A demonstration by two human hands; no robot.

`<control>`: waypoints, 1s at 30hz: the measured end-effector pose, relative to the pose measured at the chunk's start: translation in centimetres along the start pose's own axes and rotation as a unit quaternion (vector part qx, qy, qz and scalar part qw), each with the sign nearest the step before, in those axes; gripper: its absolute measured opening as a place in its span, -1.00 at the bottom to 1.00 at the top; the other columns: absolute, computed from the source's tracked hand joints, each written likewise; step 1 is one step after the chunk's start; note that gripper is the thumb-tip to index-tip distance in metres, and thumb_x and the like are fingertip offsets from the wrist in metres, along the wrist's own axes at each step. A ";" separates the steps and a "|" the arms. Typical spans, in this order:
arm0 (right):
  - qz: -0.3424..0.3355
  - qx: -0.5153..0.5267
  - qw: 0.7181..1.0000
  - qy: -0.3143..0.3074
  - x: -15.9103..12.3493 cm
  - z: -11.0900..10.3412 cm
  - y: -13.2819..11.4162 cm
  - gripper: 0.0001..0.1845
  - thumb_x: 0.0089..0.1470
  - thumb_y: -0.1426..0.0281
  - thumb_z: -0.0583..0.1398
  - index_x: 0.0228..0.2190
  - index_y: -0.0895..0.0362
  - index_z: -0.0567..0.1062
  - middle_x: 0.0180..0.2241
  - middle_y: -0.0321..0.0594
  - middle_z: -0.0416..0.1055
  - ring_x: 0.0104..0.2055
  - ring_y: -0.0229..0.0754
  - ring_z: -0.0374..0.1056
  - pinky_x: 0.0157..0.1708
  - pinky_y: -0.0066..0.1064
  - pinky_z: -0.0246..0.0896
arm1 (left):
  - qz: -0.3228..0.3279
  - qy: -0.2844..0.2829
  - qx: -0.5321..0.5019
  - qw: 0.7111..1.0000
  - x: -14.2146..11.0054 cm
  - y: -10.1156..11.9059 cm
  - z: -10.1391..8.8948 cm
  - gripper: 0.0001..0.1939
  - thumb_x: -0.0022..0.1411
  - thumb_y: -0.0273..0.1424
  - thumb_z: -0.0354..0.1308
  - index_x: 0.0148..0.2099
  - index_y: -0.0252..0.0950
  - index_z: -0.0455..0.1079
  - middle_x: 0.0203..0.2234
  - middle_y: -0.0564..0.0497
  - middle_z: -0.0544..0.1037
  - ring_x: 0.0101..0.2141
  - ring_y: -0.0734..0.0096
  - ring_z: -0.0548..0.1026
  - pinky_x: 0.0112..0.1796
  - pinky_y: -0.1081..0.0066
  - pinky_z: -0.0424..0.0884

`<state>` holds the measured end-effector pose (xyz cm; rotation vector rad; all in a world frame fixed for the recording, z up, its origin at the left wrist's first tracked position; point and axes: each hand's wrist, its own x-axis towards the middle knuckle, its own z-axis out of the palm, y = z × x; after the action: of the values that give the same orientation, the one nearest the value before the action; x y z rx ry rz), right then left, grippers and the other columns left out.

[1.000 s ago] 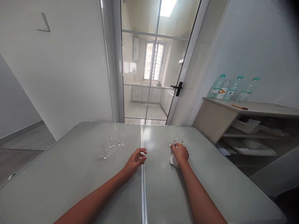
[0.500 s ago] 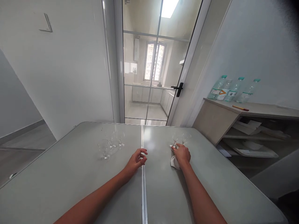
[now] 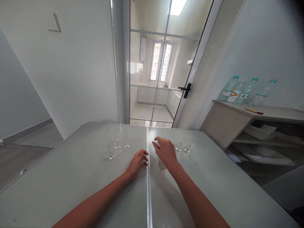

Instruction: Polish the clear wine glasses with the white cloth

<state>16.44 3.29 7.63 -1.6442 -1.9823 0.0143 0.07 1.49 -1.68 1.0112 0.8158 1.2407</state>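
Observation:
My right hand point(image 3: 166, 152) is over the table point(image 3: 175, 202), just right of its centre seam. Its thumb and forefinger are apart, and a white cloth point(image 3: 161, 164) hangs under the palm, partly hidden, apparently held by the other fingers. To its right stand two clear stemmed glasses, one nearer point(image 3: 179, 149) and one farther right point(image 3: 187, 150), both upright. My left hand point(image 3: 137, 163) rests by the seam on the left side, fingers loosely bent and apart, with nothing visible in it. Left of it are three more stemmed glasses, a front one point(image 3: 111, 156) and two behind point(image 3: 125, 146).
A metal seam point(image 3: 149, 190) divides the table. At the right, a wooden shelf unit point(image 3: 228, 118) bears several plastic bottles point(image 3: 244, 93) and a brush-like stick point(image 3: 254, 111). Papers and boards lie on its lower shelves. A glass door point(image 3: 154, 95) is beyond the table.
My right hand has let go of a glass on the right and moved left toward the seam, bringing the cloth along. My left hand has barely moved; its fingers have curled slightly. The view has shifted a little.

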 end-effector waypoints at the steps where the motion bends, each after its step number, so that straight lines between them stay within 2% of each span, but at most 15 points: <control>1: -0.037 0.022 0.999 -0.006 0.8 0.1 -2.0 -0.71 0.32 0.21 0.10 -0.04 -0.02 0.54 -0.19 -0.15 0.61 -0.14 -0.03 0.50 -0.18 -0.33 0.22 | -0.007 0.017 -0.031 0.999 0.2 -0.3 -0.2 -0.62 0.25 -0.03 0.20 -0.25 -0.28 0.44 -0.26 -0.04 0.46 -0.36 0.42 0.41 -0.42 0.45 0.37; 3: -0.103 0.042 0.993 -0.048 2.5 0.8 -5.6 -0.65 0.31 0.22 0.14 0.09 -0.06 0.43 -0.14 -0.16 0.59 -0.14 -0.02 0.50 -0.20 -0.32 0.22 | -0.008 0.047 -0.080 0.996 0.7 -0.8 -0.5 -0.67 0.15 -0.12 0.29 -0.24 -0.29 0.44 -0.30 -0.02 0.50 -0.39 0.43 0.43 -0.41 0.45 0.38; 6: -0.144 0.028 0.982 -0.121 4.8 2.9 -9.1 -0.51 0.27 0.20 0.18 0.19 -0.04 0.32 -0.18 -0.09 0.58 -0.13 0.06 0.49 -0.20 -0.26 0.24 | 0.010 0.079 -0.106 0.991 1.5 -1.4 -1.0 -0.70 0.04 -0.21 0.32 -0.25 -0.30 0.45 -0.39 -0.02 0.54 -0.40 0.38 0.46 -0.38 0.41 0.40; 10: -0.137 0.038 0.978 -0.155 6.3 5.5 -10.3 -0.74 0.21 0.23 0.25 -0.09 0.03 0.51 -0.23 -0.09 0.57 -0.17 0.04 0.50 -0.21 -0.27 0.25 | 0.011 0.105 -0.082 0.991 2.4 -2.1 -1.3 -0.76 0.03 -0.21 0.27 -0.38 -0.30 0.42 -0.53 0.02 0.51 -0.52 0.41 0.39 -0.49 0.43 0.32; 13: -0.108 0.069 0.984 -0.125 6.2 5.4 -8.6 -0.80 0.27 0.25 0.17 -0.19 0.06 0.54 -0.30 -0.15 0.57 -0.23 -0.06 0.49 -0.25 -0.34 0.22 | -0.002 0.108 -0.076 0.991 2.5 -2.6 -1.2 -0.76 0.00 -0.24 0.31 -0.41 -0.31 0.41 -0.58 0.05 0.47 -0.56 0.45 0.36 -0.51 0.45 0.30; 15: -0.058 0.156 0.982 -0.088 5.8 4.1 -6.2 -0.76 0.26 0.23 0.15 -0.22 0.09 0.54 -0.37 -0.21 0.56 -0.31 -0.14 0.45 -0.29 -0.40 0.20 | -0.011 0.109 -0.077 0.991 2.4 -2.5 -1.2 -0.72 0.01 -0.22 0.35 -0.37 -0.31 0.41 -0.55 0.05 0.48 -0.54 0.46 0.39 -0.49 0.46 0.32; 17: -0.016 0.283 0.957 -0.064 5.0 2.0 -3.2 -0.74 0.20 0.21 0.16 -0.35 0.12 0.54 -0.49 -0.29 0.50 -0.41 -0.21 0.38 -0.33 -0.43 0.18 | -0.027 0.117 -0.098 0.988 2.1 -1.8 -1.3 -0.64 0.04 -0.13 0.38 -0.33 -0.30 0.40 -0.50 0.04 0.50 -0.51 0.44 0.43 -0.45 0.44 0.39; 19: -0.024 0.346 0.933 -0.094 3.7 -0.2 -0.3 -0.67 0.16 0.19 0.18 -0.52 0.14 0.49 -0.54 -0.31 0.44 -0.43 -0.23 0.32 -0.32 -0.43 0.16 | -0.058 0.098 -0.136 0.984 1.5 -0.6 -1.2 -0.54 0.11 0.03 0.31 -0.29 -0.29 0.39 -0.45 -0.01 0.52 -0.47 0.41 0.48 -0.36 0.36 0.47; 20: -0.030 0.361 0.924 -0.121 2.8 -1.2 1.0 -0.65 0.14 0.18 0.19 -0.56 0.13 0.46 -0.55 -0.32 0.42 -0.42 -0.23 0.31 -0.30 -0.43 0.17 | -0.081 0.064 -0.150 0.983 1.2 0.1 -1.1 -0.48 0.15 0.11 0.25 -0.28 -0.30 0.39 -0.43 -0.05 0.53 -0.46 0.38 0.50 -0.32 0.32 0.50; 22: -0.033 0.382 0.908 -0.166 0.7 -2.3 2.7 -0.69 0.11 0.19 0.23 -0.54 0.13 0.45 -0.55 -0.34 0.39 -0.41 -0.22 0.30 -0.27 -0.41 0.18 | -0.114 -0.070 -0.139 0.981 0.2 1.2 -0.6 -0.39 0.19 0.21 0.13 -0.27 -0.31 0.39 -0.35 -0.13 0.56 -0.40 0.30 0.55 -0.29 0.27 0.52; 23: -0.027 0.394 0.900 -0.182 -0.4 -2.5 3.2 -0.71 0.11 0.19 0.24 -0.51 0.12 0.46 -0.54 -0.34 0.38 -0.42 -0.22 0.29 -0.27 -0.41 0.18 | -0.126 -0.130 -0.113 0.977 -0.3 1.5 -0.2 -0.39 0.19 0.22 0.12 -0.26 -0.30 0.37 -0.32 -0.15 0.56 -0.38 0.26 0.57 -0.32 0.26 0.52; 24: -0.020 0.407 0.893 -0.192 -1.4 -2.4 3.5 -0.73 0.11 0.19 0.24 -0.49 0.12 0.46 -0.52 -0.35 0.37 -0.42 -0.22 0.28 -0.28 -0.40 0.18 | -0.128 -0.165 -0.081 0.975 -0.9 1.6 0.2 -0.44 0.18 0.16 0.19 -0.22 -0.29 0.36 -0.30 -0.14 0.57 -0.39 0.26 0.57 -0.36 0.28 0.52; 26: -0.012 0.428 0.881 -0.203 -2.9 -1.7 3.6 -0.73 0.11 0.18 0.25 -0.46 0.12 0.47 -0.49 -0.35 0.36 -0.43 -0.22 0.28 -0.29 -0.40 0.19 | -0.133 -0.198 -0.030 0.971 -1.7 1.5 0.9 -0.47 0.12 0.00 0.36 -0.07 -0.22 0.29 -0.24 -0.09 0.58 -0.44 0.31 0.58 -0.45 0.37 0.47; 27: -0.004 0.438 0.876 -0.200 -3.3 -1.2 3.6 -0.73 0.12 0.17 0.25 -0.44 0.12 0.49 -0.49 -0.35 0.35 -0.43 -0.22 0.27 -0.30 -0.40 0.19 | -0.130 -0.203 -0.019 0.970 -1.9 1.2 1.1 -0.45 0.10 -0.03 0.39 -0.04 -0.20 0.26 -0.27 -0.04 0.58 -0.50 0.35 0.57 -0.48 0.41 0.44; 30: 0.071 0.506 0.847 -0.147 -3.5 0.2 3.9 -0.69 0.13 0.16 0.22 -0.16 0.05 0.56 -0.40 -0.33 0.35 -0.40 -0.22 0.25 -0.36 -0.44 0.16 | -0.089 -0.157 -0.003 0.984 -1.4 0.6 0.7 -0.41 0.09 -0.06 0.41 -0.02 -0.19 0.21 -0.51 0.17 0.46 -0.68 0.58 0.37 -0.59 0.55 0.25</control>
<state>20.27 1.11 4.67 -1.0682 -1.5441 1.2139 0.27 -0.03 -0.94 1.0723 0.6400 0.9027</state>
